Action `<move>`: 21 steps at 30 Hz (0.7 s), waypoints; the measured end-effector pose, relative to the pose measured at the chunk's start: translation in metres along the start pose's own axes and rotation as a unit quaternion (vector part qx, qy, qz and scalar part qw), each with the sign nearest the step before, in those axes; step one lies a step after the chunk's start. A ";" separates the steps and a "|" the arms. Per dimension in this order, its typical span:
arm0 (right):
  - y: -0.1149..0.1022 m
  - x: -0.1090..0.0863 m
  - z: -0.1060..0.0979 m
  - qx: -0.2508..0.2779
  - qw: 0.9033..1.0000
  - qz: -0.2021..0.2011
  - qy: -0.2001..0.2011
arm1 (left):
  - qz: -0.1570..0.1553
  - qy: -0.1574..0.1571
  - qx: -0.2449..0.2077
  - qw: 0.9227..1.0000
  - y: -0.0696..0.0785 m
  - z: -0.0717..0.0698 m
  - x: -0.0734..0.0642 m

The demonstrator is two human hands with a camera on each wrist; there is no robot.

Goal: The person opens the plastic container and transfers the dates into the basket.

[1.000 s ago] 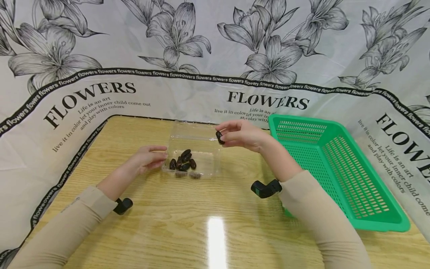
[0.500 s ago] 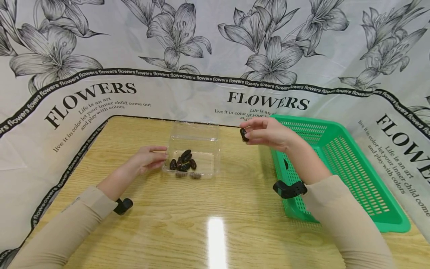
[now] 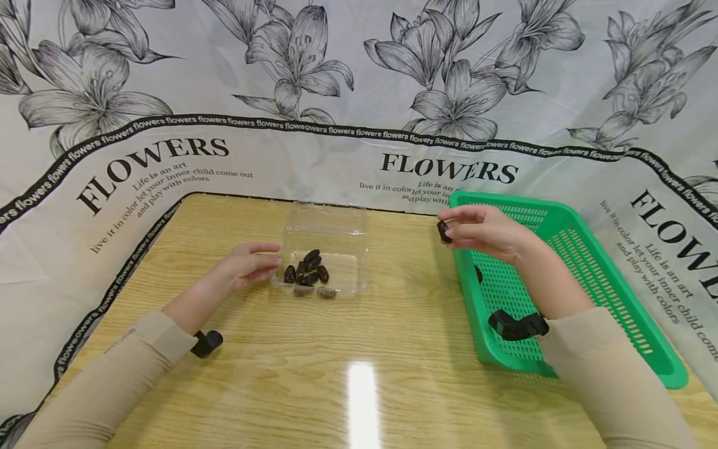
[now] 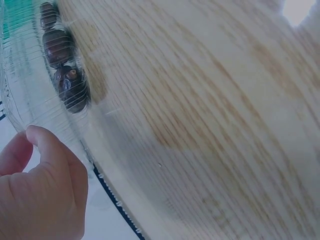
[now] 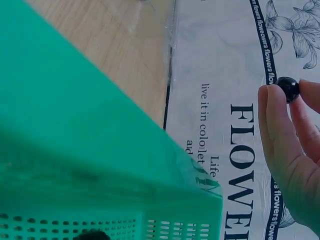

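My right hand [image 3: 493, 236] pinches a dark, glossy date [image 3: 444, 232] between thumb and fingertips, over the near-left rim of the green basket [image 3: 477, 330]. The right wrist view shows that date [image 5: 288, 89] at the fingertips, above the basket wall. A clear plastic clamshell box [image 3: 350, 265] lies with its lid back, several dates [image 3: 310, 267] gathered at its left side. At the box's left edge is my left hand [image 3: 249, 265]; in the left wrist view its thumb and finger pinch the clear rim [image 4: 25, 131].
Inside the basket, by its left wall, another dark date [image 3: 478, 274] shows. The wooden table [image 3: 291, 374] reaches back to a flower-printed cloth [image 3: 314, 162]. Black cameras sit on both wrists, the right one [image 3: 516, 325] hanging over the basket.
My right hand has carried the date rightward from beside the clear box to the basket's left rim. The left hand and the box have stayed in place.
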State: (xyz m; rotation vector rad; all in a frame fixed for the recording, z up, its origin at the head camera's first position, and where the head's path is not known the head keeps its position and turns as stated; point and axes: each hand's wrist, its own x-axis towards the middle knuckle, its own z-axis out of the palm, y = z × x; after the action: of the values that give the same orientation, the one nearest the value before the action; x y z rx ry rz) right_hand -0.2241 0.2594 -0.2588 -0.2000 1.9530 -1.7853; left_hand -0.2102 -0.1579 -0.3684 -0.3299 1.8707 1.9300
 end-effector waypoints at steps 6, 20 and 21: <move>0.006 -0.007 -0.014 0.003 1.000 -0.004 0.000 | -0.007 0.003 -0.004 1.000 0.001 0.001 0.001; 0.027 -0.022 -0.043 -0.001 1.000 0.003 0.006 | -0.011 0.008 0.000 1.000 0.001 0.001 0.003; 0.028 -0.023 -0.045 0.000 1.000 0.004 0.008 | -0.011 0.008 -0.001 1.000 0.001 0.001 0.002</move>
State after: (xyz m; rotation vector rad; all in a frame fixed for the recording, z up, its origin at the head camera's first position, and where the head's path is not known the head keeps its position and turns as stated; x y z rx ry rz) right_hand -0.2182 0.3134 -0.2790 -0.1780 1.9625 -1.7878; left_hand -0.2127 -0.1568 -0.3684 -0.3666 1.8666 1.9204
